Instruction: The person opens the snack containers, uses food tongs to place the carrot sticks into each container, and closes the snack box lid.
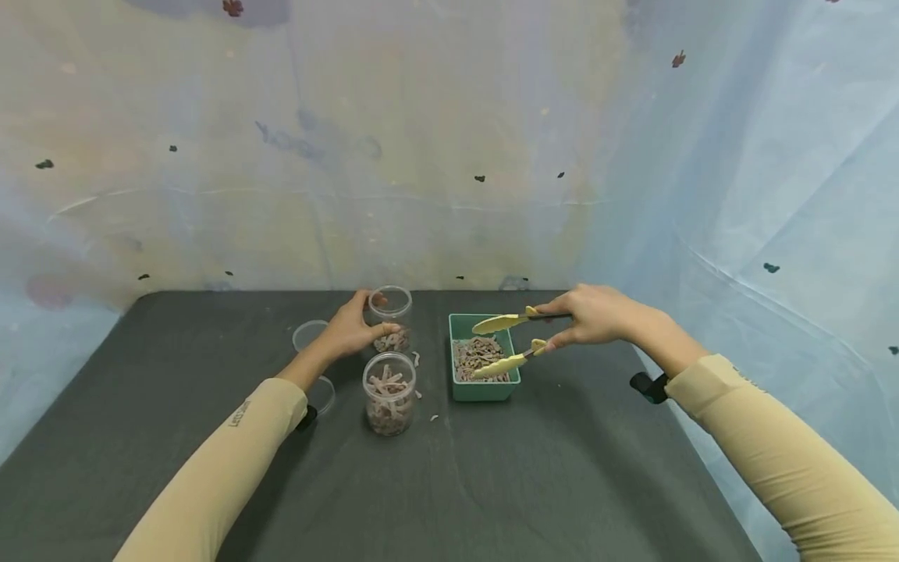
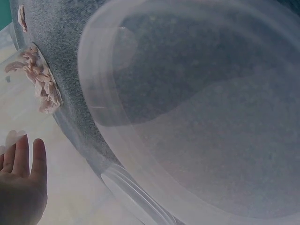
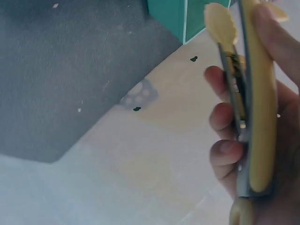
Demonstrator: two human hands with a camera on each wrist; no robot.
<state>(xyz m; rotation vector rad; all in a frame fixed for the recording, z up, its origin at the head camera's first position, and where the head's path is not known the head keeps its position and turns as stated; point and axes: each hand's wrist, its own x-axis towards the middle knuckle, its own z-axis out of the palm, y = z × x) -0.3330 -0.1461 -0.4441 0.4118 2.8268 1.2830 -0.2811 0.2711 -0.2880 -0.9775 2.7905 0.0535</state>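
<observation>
With thumb and fingers on either side, my left hand (image 1: 347,328) (image 2: 21,187) holds the rear clear jar (image 1: 390,304), which has some brownish pieces low inside. A second clear jar (image 1: 389,394), fuller of such pieces, stands just in front of it, untouched. My right hand (image 1: 593,312) (image 3: 276,112) grips yellow-tipped tongs (image 1: 500,364) (image 3: 262,108). Their two tips are spread apart above a green container (image 1: 485,392) (image 3: 166,16) of brownish pieces; nothing shows between them.
Two clear round lids (image 1: 309,334) (image 2: 136,197) lie left of the jars, partly behind the left forearm. Several loose pieces (image 1: 434,417) lie between the jars and the green container. A patterned sheet (image 1: 421,140) hangs behind the dark table (image 1: 456,499).
</observation>
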